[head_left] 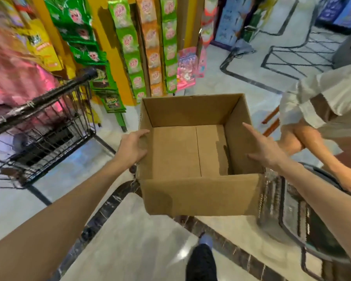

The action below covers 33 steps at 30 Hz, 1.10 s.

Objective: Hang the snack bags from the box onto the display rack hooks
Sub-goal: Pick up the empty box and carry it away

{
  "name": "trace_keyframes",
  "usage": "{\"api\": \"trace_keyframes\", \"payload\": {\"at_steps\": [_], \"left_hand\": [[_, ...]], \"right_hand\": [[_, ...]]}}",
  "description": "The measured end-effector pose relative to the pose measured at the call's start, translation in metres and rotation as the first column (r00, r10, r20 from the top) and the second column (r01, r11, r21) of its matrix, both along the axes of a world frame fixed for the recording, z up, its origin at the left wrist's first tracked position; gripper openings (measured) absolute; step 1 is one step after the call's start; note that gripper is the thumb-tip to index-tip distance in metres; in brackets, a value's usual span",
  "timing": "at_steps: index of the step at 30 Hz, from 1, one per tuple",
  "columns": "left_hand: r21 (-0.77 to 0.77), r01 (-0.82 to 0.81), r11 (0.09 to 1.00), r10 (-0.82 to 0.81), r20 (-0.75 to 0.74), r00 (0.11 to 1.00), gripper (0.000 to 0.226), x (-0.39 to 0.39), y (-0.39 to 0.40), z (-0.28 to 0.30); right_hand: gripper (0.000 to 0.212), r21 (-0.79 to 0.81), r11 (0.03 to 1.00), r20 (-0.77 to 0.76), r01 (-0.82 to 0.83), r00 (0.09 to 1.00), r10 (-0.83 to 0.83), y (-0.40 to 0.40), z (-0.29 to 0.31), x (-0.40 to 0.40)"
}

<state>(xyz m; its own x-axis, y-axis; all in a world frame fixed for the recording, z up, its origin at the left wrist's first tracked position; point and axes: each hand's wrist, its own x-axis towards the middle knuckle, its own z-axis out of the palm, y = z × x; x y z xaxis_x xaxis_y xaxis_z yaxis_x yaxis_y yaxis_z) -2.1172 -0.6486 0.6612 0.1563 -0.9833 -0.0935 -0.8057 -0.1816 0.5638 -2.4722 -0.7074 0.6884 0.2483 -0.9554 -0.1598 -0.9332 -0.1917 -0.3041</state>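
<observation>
The left hand (133, 148) gripped the box (199, 194) wall; the right hand (264, 150) pressed flat, fingers straight (snack bags (133, 57) blurred, hooks hidden).

Floor (150, 250): pale glossy tile, inlaid dark marbled bands (109, 201) running diagonally; ceiling light reflects as bright spots near bottom centre. Left: black wire cart (49, 126), tilted in the wide-angle view, pink packs blurred behind it. Yellow upright panel (107, 57) rises at centre back. Upper right: black wire stand (298, 57) on the floor, blue-purple cartons (229, 23) beside it. Right edge: a second person in a white short sleeve (322, 102), forearm reaching down.
</observation>
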Motion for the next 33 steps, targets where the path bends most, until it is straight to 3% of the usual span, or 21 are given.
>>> {"api": "trace_keyframes", "payload": {"at_steps": [7,16,24,33], "left_hand": [[0.040,-0.129,0.991,0.129,-0.001,0.992,0.063,-0.048,-0.097,-0.021],[0.069,-0.223,0.972,0.224,-0.002,0.975,0.053,-0.052,-0.200,-0.076],[0.145,-0.295,0.944,0.306,-0.064,0.950,0.059,-0.050,-0.296,-0.194],[0.205,-0.386,0.899,0.399,-0.026,0.916,0.063,-0.048,-0.358,-0.379]], "right_hand": [[0.097,0.027,0.989,0.030,-0.146,0.989,0.145,-0.155,-0.027,-0.035],[0.091,0.168,0.965,0.078,-0.203,0.978,0.192,-0.293,-0.090,-0.016],[0.091,0.231,0.951,0.084,-0.207,0.978,0.192,-0.406,-0.206,-0.001],[0.093,0.262,0.934,-0.003,-0.242,0.968,0.252,-0.491,-0.391,0.012]]}}
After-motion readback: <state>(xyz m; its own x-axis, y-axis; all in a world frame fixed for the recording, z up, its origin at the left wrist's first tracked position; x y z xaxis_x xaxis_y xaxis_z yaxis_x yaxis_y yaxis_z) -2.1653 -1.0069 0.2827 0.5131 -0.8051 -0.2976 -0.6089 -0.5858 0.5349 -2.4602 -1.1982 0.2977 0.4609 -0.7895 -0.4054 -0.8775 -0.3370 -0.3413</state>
